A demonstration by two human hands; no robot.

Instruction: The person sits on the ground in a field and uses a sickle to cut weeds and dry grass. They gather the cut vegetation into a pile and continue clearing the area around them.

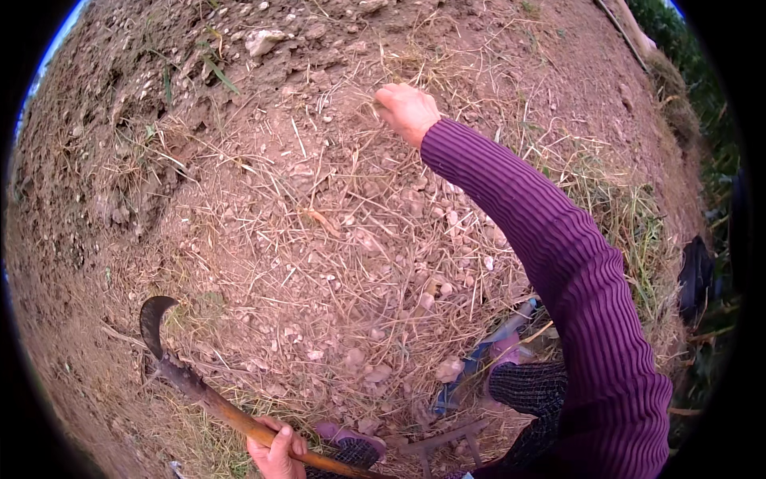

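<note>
My left hand (278,449) grips the wooden handle (239,419) of a sickle at the bottom of the view. Its dark curved blade (152,323) points up and to the left, above the soil. My right arm, in a ribbed purple sleeve, reaches far out over the ground. The right hand (410,111) is low over the soil, its fingers curled beside thin dry stalks. Whether any stalks are inside those fingers is hidden. Loose dry straw (347,203) lies scattered over the earth between both hands.
Pinkish shoes (505,350) are below me, beside a blue strip-like object (473,359) and a wooden frame (449,440). Cut grass (634,227) is heaped at right, with a black object (696,278) beyond. A pale stone (263,42) and clods lie at upper left.
</note>
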